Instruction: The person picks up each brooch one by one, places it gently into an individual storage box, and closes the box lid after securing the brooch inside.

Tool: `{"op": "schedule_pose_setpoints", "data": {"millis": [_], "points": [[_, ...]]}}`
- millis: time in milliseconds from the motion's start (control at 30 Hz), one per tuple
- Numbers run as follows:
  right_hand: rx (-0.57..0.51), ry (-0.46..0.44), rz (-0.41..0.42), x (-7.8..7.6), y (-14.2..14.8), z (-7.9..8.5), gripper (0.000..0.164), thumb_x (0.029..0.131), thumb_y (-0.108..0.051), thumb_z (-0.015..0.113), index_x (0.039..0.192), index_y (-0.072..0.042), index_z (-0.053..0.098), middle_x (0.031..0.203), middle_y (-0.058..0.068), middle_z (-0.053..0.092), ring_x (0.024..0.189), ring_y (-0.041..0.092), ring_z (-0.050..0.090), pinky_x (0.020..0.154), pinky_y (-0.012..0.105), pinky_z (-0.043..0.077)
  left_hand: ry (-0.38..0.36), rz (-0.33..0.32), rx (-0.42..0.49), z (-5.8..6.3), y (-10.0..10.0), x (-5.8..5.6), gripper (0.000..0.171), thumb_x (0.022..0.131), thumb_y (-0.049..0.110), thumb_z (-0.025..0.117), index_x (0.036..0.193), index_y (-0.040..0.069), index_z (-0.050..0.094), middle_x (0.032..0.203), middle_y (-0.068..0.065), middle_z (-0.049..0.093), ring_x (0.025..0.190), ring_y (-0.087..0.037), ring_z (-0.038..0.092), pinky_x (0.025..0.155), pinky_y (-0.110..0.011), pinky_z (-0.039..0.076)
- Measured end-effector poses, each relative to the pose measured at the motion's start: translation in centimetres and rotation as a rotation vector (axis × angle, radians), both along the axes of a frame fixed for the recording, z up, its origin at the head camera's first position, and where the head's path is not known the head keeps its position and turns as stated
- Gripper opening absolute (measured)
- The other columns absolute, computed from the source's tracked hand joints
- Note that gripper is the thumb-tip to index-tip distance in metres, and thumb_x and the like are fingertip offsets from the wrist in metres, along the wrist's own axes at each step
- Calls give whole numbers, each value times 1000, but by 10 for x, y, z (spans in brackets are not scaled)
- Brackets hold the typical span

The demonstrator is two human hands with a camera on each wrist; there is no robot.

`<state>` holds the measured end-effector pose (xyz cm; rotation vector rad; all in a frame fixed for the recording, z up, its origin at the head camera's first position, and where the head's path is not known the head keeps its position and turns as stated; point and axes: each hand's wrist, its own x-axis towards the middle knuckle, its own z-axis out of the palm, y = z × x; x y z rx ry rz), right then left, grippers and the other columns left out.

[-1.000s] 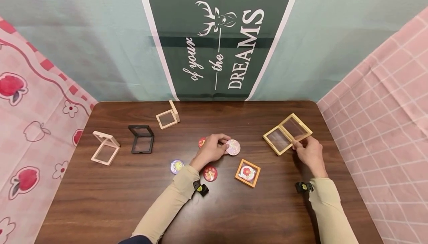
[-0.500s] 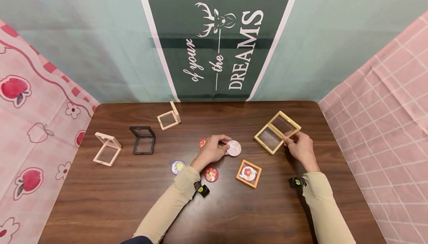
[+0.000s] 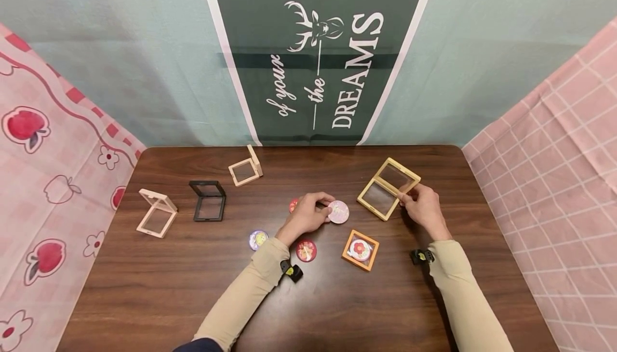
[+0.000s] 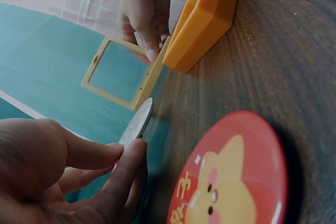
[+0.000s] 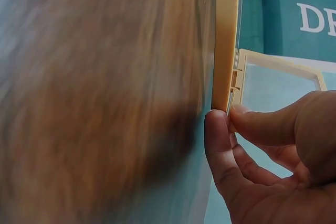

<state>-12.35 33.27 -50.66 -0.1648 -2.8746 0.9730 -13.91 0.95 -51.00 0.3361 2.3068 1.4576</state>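
Note:
My left hand (image 3: 308, 215) pinches a round pink badge (image 3: 339, 212) by its left edge, thumb on one face and fingers on the other in the left wrist view. My right hand (image 3: 424, 207) grips a yellow display frame (image 3: 380, 200) near its hinge, thumb and forefinger on either side in the right wrist view. That frame stands unfolded, its two clear-film halves spread apart, to the right of the pink badge. Under the left forearm's right side lies a red badge (image 3: 306, 251) with a yellow star figure. Another red badge (image 3: 293, 205) is partly hidden behind the left hand.
A shut orange display frame (image 3: 360, 250) holding a flower badge lies between the arms. A purple badge (image 3: 258, 239) rests left of the left wrist. Unfolded frames stand farther left: pink (image 3: 157, 214), black (image 3: 209, 201) and beige (image 3: 245, 171). Curtains border the table (image 3: 337, 309).
My right hand has brought the yellow frame leftward across the table, closer to the pink badge. The left hand keeps its pinch on the badge in nearly the same spot.

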Motion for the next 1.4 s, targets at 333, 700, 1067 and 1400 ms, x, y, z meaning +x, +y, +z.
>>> {"op": "schedule_pose_setpoints", "data": {"millis": [333,700,1067,1400], "points": [[-25,-21,52,-7,-18,0,11,101,-5,72,108,3,74,91,21,78,77,27,74,72,32,53,-20,15,14,1,-1,-2,23,102,6,70,124,7,75,114,-12,76,76,-8,73,67,-22,59],[-17,-51,86,-9,-35,-1,14,101,-7,72,109,4,73,96,23,77,89,38,74,83,50,57,-21,16,41,2,-2,-5,23,103,5,69,125,6,75,113,-12,75,80,-9,74,69,-23,61],[-20,-29,109,-9,-43,-4,9,99,-6,74,104,1,74,91,19,77,86,36,75,80,47,58,-5,19,18,4,2,-6,23,103,6,70,124,9,76,114,-11,75,81,-12,74,69,-23,60],[-3,-54,112,-5,-43,-2,9,98,-8,76,100,0,75,92,19,78,87,34,75,78,44,58,19,-7,-4,10,12,-10,22,103,8,70,124,10,76,115,-11,72,82,-13,75,69,-22,60]]}}
